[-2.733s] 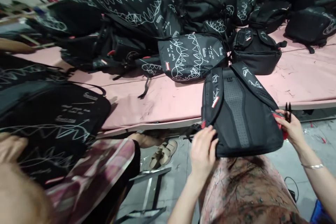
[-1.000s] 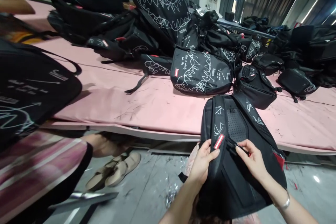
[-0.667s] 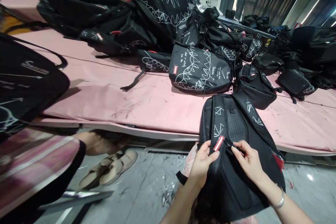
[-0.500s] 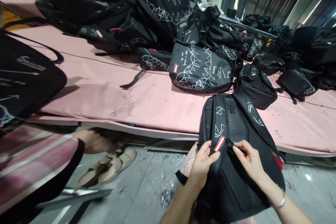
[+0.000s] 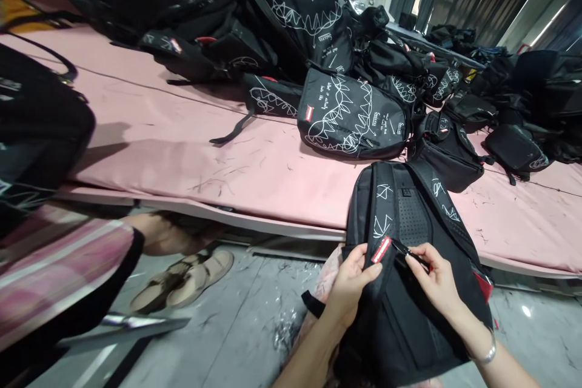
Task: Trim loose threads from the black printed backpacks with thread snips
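A black backpack (image 5: 411,315) rests on my lap against the table edge, its back panel and straps facing up. My left hand (image 5: 352,285) is closed on one shoulder strap (image 5: 382,200), thumb beside the red-and-white label (image 5: 381,250). In my right hand (image 5: 434,279) is a slim dark pair of thread snips (image 5: 407,250), pinched between thumb and fingers. Their tip points at the strap edge, just right of the label. Whether the blades touch anything is too small to tell.
Black backpacks with white scribble prints, one (image 5: 354,115) just ahead, are heaped along the pink-covered table (image 5: 254,176). Thread scraps lie on the cloth. At left another person's leg (image 5: 168,233) shows beside a dark bag (image 5: 36,121). Beige shoes (image 5: 200,282) stand on the grey floor.
The snips show more of their length beside the label, and my right hand has shifted slightly. At left the other person's bag has moved left. My left hand keeps its hold on the strap.
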Demonstrator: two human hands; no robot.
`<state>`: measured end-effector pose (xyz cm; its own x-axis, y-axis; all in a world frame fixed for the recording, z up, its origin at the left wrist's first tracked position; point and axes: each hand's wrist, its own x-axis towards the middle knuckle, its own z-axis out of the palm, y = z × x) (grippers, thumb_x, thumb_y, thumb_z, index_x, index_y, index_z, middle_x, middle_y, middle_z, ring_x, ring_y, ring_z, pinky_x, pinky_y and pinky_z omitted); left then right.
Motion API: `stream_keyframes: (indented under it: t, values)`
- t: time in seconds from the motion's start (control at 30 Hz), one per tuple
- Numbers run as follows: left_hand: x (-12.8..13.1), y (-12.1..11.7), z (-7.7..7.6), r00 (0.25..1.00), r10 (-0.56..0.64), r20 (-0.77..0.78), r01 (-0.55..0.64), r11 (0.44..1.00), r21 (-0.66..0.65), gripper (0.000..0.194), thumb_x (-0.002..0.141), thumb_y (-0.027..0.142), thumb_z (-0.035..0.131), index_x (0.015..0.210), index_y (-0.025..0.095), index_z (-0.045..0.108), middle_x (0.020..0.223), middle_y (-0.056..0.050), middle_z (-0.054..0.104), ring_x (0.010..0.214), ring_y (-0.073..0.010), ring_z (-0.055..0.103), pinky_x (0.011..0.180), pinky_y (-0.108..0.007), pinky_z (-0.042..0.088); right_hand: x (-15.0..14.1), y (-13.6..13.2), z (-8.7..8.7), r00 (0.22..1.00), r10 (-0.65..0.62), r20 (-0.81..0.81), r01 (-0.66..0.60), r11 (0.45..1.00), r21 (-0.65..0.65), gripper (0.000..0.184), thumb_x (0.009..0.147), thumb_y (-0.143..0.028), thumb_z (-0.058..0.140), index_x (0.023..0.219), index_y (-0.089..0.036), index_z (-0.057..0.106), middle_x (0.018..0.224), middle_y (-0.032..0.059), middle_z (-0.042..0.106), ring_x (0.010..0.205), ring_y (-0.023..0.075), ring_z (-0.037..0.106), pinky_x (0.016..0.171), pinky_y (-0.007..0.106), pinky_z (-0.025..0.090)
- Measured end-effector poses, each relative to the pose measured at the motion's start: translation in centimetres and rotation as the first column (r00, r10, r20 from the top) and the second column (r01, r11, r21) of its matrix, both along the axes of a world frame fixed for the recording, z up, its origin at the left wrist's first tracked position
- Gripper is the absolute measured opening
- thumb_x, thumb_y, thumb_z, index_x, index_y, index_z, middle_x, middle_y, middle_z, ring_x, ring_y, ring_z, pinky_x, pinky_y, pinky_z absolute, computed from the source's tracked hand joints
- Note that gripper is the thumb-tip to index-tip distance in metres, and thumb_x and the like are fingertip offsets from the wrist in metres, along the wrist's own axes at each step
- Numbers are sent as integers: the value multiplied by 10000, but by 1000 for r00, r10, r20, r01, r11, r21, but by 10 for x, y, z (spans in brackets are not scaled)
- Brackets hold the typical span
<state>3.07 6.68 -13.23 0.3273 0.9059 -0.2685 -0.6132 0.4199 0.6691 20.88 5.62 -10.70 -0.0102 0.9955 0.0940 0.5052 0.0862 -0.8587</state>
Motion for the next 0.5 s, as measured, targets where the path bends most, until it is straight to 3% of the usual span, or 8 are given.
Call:
stream_keyframes:
  t: [0.37,0.5]
  values:
    - [-1,-1,-2,1000,12,4,-13,1000,17,398,632,226,712,1002,173,576,1050,-76,645,1001,-219,573,913,-354,405,-7,15,9,984,67,164,-82,993,87,135,810,-321,555,844,-200,606,791,47,659,728,184,603,644,276,461]
    - [-3,-1,-2,1000,5,4,-5,999,34,367,652,233,698,993,164,580,1042,-83,647,993,-222,577,899,-355,416,-4,20,4,997,40,58,-44,997,61,169,798,-361,568,812,-195,597,787,56,652,728,187,597,661,293,468]
